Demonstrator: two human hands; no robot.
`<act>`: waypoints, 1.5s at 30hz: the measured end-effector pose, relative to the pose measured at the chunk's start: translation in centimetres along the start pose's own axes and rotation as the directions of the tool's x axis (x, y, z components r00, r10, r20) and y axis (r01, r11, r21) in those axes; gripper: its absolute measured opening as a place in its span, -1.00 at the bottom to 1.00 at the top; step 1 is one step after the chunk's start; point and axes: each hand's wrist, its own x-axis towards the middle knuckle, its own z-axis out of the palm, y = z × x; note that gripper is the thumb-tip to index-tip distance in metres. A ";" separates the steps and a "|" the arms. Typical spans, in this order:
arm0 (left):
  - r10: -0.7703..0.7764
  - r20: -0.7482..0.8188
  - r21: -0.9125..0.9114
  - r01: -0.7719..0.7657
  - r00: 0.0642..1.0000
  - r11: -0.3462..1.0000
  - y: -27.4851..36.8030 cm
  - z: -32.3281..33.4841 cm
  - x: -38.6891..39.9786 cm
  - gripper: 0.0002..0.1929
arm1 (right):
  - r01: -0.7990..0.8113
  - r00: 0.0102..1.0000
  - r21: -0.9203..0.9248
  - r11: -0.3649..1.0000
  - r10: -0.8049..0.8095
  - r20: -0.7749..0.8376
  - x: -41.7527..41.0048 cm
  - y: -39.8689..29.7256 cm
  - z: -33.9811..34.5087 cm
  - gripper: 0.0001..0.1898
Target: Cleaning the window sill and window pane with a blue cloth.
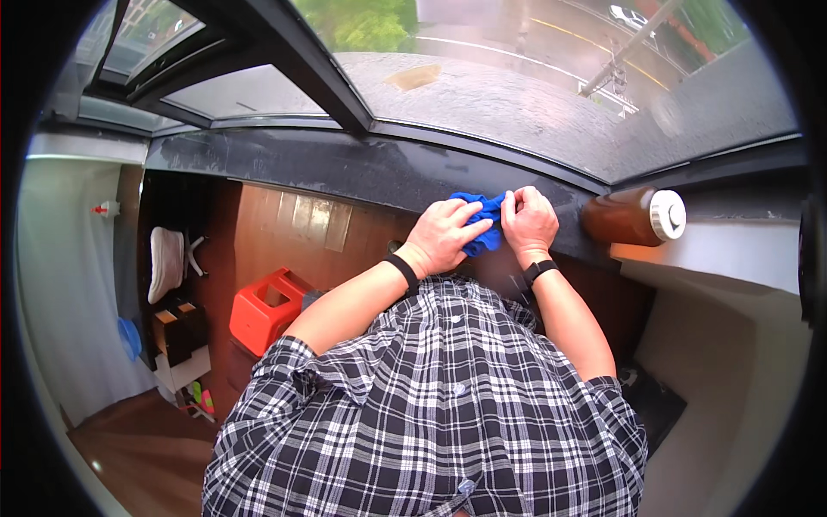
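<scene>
A crumpled blue cloth (484,242) is bunched between my two hands, close to the front edge of the dark windowsill (291,158). My left hand (446,232) lies over its left side, with fingers spread across the folds. Its right edge is pinched between the thumb and fingers of my right hand (530,220). On the sill to the right of that hand is a large jar (617,214) with brown contents and a silver-white lid, its lid end pointing right in this view. Part of the cloth is hidden under my left fingers.
Beyond the sill rises a dark-framed window (478,152), with a tilted sash (245,90) at the left. A red plastic stool (258,316) stands on the wooden floor at my left. Farther left are a white chair (168,265) and a white curtain (71,278). A pale wall (723,349) bounds the right side.
</scene>
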 end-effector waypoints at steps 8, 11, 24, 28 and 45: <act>-0.022 -0.219 0.211 0.069 0.975 0.975 -4.5 -2.3 -7.1 -0.57 | 0.035 0.999 0.030 0.999 -0.034 -0.004 -0.5 -0.8 0.0 -0.78; -0.148 -0.296 0.265 0.230 0.944 0.936 -7.8 -4.7 -9.8 -0.51 | 0.048 0.998 0.015 0.999 -0.047 -0.041 -0.8 -0.3 -0.4 -0.78; -0.252 -0.092 0.191 0.265 0.963 0.945 -6.7 -5.7 -5.8 -0.42 | -0.010 0.998 -0.015 1.000 0.009 -0.060 -1.1 0.5 -1.6 -0.80; -0.084 0.013 0.030 0.084 0.996 0.996 -1.6 -3.1 -1.4 -0.42 | 0.039 0.997 -0.007 0.999 -0.039 -0.069 -0.6 0.2 -1.4 -0.80; -0.614 -0.225 0.135 0.648 0.756 0.749 -12.0 -5.9 -9.0 -0.37 | 0.180 0.983 0.049 0.982 -0.178 -0.051 -0.2 -2.3 -1.3 -0.81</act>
